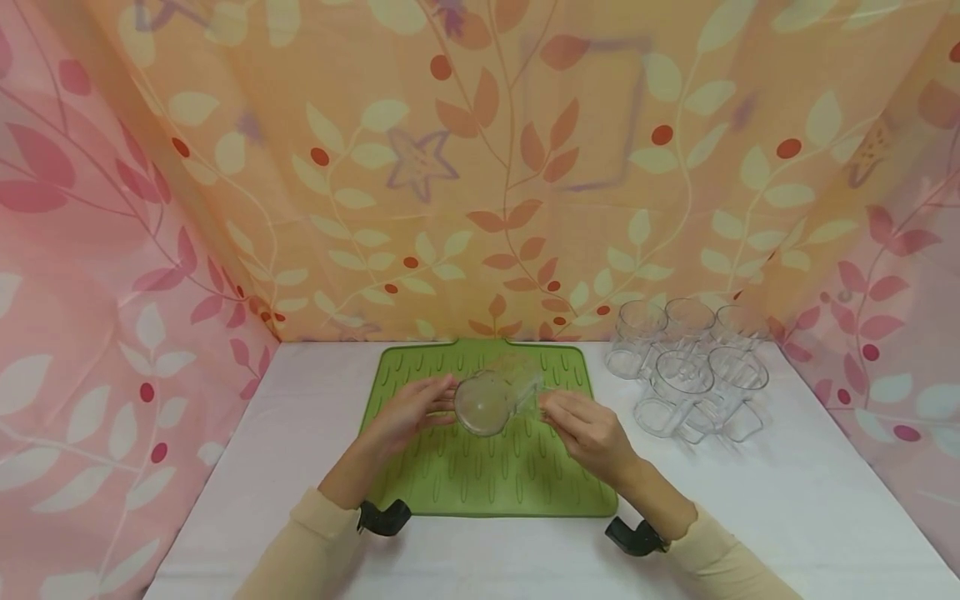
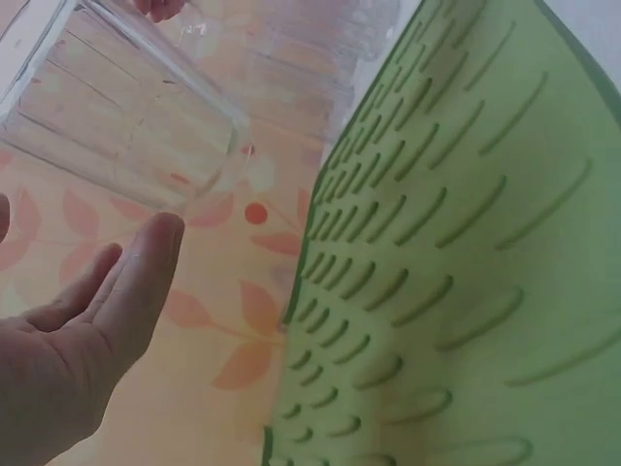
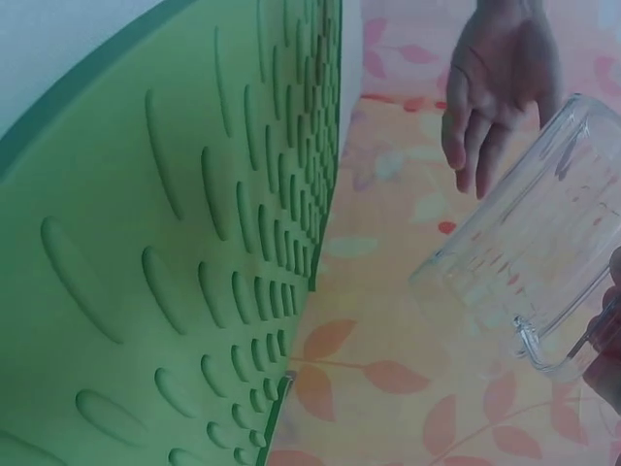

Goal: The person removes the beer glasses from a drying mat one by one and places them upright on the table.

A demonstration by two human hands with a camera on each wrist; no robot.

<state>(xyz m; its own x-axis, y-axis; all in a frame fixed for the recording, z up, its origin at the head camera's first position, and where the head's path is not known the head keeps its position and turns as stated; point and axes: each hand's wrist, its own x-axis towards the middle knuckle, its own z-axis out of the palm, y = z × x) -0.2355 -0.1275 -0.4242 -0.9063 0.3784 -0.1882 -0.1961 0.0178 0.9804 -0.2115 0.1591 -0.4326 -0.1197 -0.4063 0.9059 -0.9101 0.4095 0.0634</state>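
A clear glass mug (image 1: pixel 483 406) is held tilted above the green drying mat (image 1: pixel 491 479), its round end towards the head camera. The right hand (image 1: pixel 588 429) grips it by the handle; in the right wrist view, fingers (image 3: pixel 607 340) curl at the handle of the mug (image 3: pixel 524 243). The left hand (image 1: pixel 412 410) is beside the mug on the other side, its fingers extended and fingertips close to the glass. In the left wrist view, the left hand (image 2: pixel 87 340) has its fingers loosely straight below the mug (image 2: pixel 126 107), holding nothing.
Several more clear glass mugs (image 1: pixel 682 371) stand grouped at the back right of the white-covered table (image 1: pixel 795 508). Behind the mat hangs a leaf-patterned orange cloth (image 1: pixel 495 167), with pink patterned cloth (image 1: pixel 97 350) along the sides. A black wrist mount sits at each sleeve.
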